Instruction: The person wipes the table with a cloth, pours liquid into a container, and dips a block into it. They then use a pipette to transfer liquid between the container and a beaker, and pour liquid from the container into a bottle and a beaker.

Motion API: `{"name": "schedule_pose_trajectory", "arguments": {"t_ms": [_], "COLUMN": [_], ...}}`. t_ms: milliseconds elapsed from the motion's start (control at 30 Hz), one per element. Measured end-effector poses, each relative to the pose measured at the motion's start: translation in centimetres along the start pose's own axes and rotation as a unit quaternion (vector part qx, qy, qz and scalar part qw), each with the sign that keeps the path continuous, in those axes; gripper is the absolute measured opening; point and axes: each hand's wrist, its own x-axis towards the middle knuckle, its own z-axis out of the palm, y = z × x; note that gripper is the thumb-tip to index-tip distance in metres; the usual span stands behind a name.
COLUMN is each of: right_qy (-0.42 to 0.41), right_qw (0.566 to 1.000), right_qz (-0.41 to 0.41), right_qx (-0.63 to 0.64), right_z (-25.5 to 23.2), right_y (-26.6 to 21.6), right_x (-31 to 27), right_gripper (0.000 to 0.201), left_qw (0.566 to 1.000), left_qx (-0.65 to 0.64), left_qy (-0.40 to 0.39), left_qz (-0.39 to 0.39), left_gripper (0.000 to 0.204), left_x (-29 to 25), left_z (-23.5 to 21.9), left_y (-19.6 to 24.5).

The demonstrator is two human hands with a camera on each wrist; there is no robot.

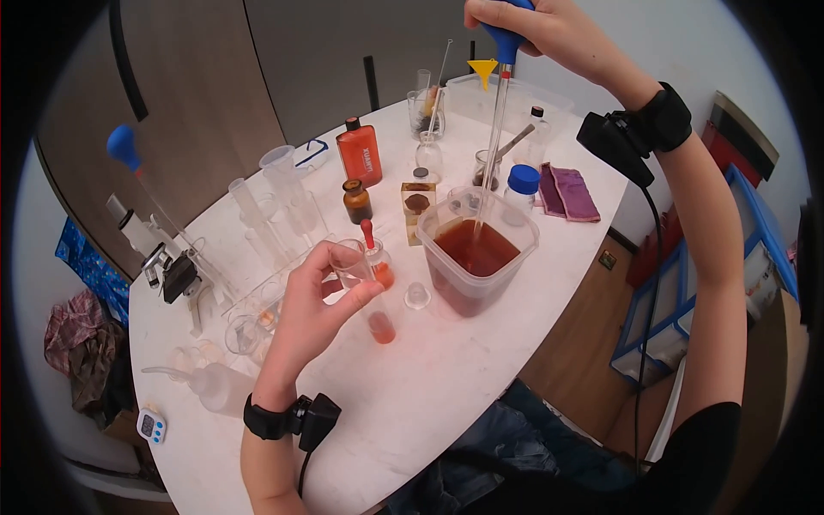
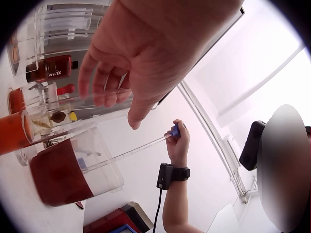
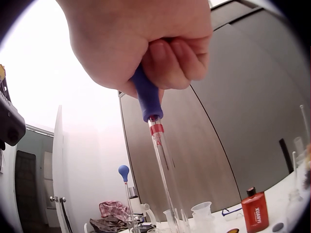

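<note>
High over the table, the right hand point(image 1: 536, 34) grips the blue rubber bulb point(image 3: 148, 97) of a long glass pipette point(image 1: 495, 129). The pipette's lower end stands in red-brown liquid inside a clear square plastic tub point(image 1: 481, 283). In the head view the left hand point(image 1: 313, 309) holds a clear tube point(image 1: 354, 270) near its top between thumb and fingers, tilted, with reddish liquid point(image 1: 380, 327) at its bottom. Just behind that tube stands a small bottle with a red-bulbed dropper point(image 1: 367, 230). The left wrist view shows the left hand point(image 2: 141, 63) with its fingers around the tube.
An orange-red bottle point(image 1: 359, 154), a brown bottle point(image 1: 357, 202) and a blue-capped bottle point(image 1: 522, 184) stand farther back. At the left are glass tubes, a white wash bottle point(image 1: 225, 388), a microscope point(image 1: 163, 253) and a timer point(image 1: 151, 425). A purple cloth point(image 1: 570, 193) lies right of the tub.
</note>
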Motion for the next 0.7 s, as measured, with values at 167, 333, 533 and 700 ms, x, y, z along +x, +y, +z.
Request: {"name": "schedule_pose_trajectory", "arguments": {"t_ms": [167, 333, 533, 700], "right_qy": [-0.005, -0.026, -0.028, -0.018], "right_qw": [0.999, 0.998, 0.996, 0.997], "right_qz": [-0.032, 0.015, 0.059, 0.05], "right_qx": [0.018, 0.056, 0.063, 0.051], "right_z": [0.18, 0.07, 0.01, 0.04], "right_y": [-0.11, -0.21, -0.75, -0.67], "right_x": [-0.08, 0.01, -0.28, -0.29], "right_gripper": [0.028, 0.03, 0.035, 0.036], "left_qw": [1.0, 1.0, 1.0, 1.0], "left_qx": [0.004, -0.014, -0.012, -0.011], "left_qy": [0.003, -0.002, -0.002, -0.007], "left_qz": [0.005, 0.005, 0.004, 0.004], "left_gripper": [0.024, 0.024, 0.026, 0.025], "left_x": [0.03, -0.03, 0.0, -0.04], "left_z": [0.08, -0.07, -0.05, -0.06], "left_y": [-0.05, -0.14, -0.16, -0.03]}}
